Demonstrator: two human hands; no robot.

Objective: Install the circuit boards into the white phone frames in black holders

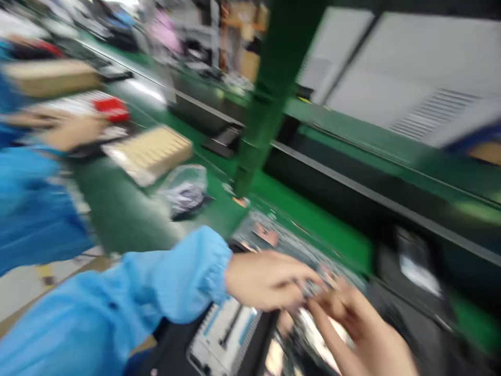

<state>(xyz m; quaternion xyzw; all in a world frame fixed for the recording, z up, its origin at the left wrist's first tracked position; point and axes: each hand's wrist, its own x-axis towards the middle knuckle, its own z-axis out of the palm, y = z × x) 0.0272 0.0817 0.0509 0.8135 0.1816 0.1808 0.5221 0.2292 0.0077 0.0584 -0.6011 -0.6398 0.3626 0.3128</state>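
Note:
My left hand (266,279), in a light blue gathered sleeve (183,274), reaches in from the lower left. Its fingertips close on a small grey part (312,288), which is heavily blurred. My right hand (360,329) comes up from the bottom edge, with its fingers spread and touching or almost touching that part. Below and beyond the hands lies a speckled grey circuit board or tray (282,241), partly hidden by my left hand. A flat white device (223,334) in a black holder sits under my left forearm.
A co-worker's hand (72,130) and blue sleeve (31,209) are at the left, near a red object (111,109). A tan tray (151,152), a transparent plastic bag (183,190) and a green bench surface (117,209) lie beyond. A green post (270,89) rises ahead.

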